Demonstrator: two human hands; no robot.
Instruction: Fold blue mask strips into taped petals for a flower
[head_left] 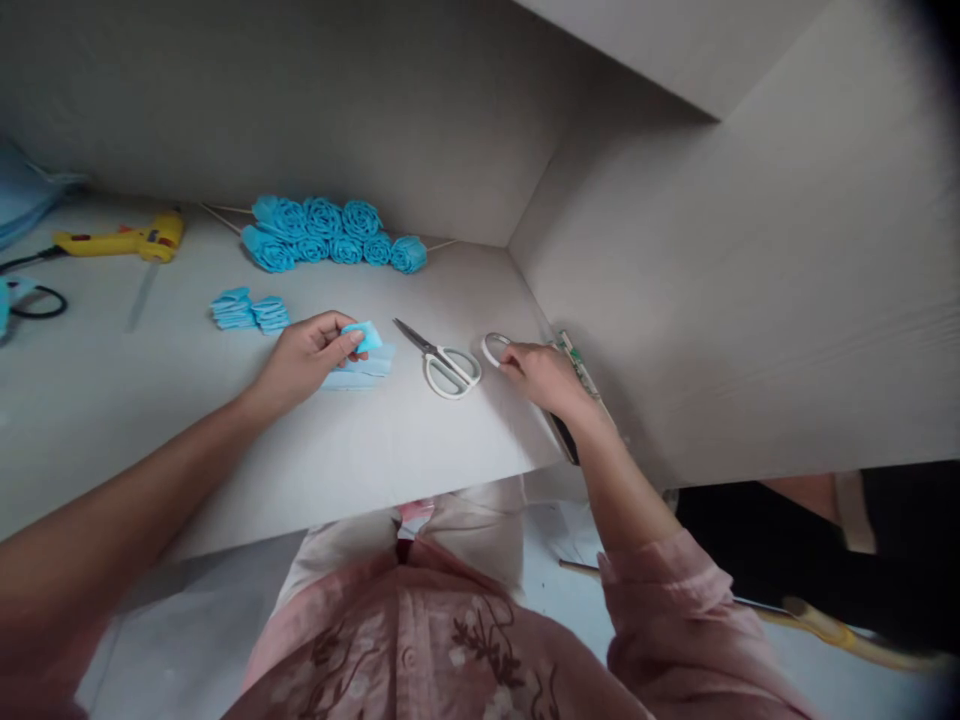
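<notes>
My left hand (319, 350) pinches a small folded piece of light blue crepe paper (365, 337). Beneath it, flat pale blue paper strips (358, 372) lie on the white table (420, 450). White-handled scissors (442, 363) rest between my hands, blades pointing away to the left. My right hand (541, 374) has its fingers closed on a white ring, which looks like a roll of tape (493, 349), at the table's right side. Two small stacks of pleated blue paper (250, 311) sit left of my left hand.
Blue paper roses (322, 235) on thin sticks lie along the back wall. A yellow glue gun (124, 240) and black-handled scissors (37, 300) are at the left. A dark flat object (564, 438) lies by the right wall, partly under my right wrist.
</notes>
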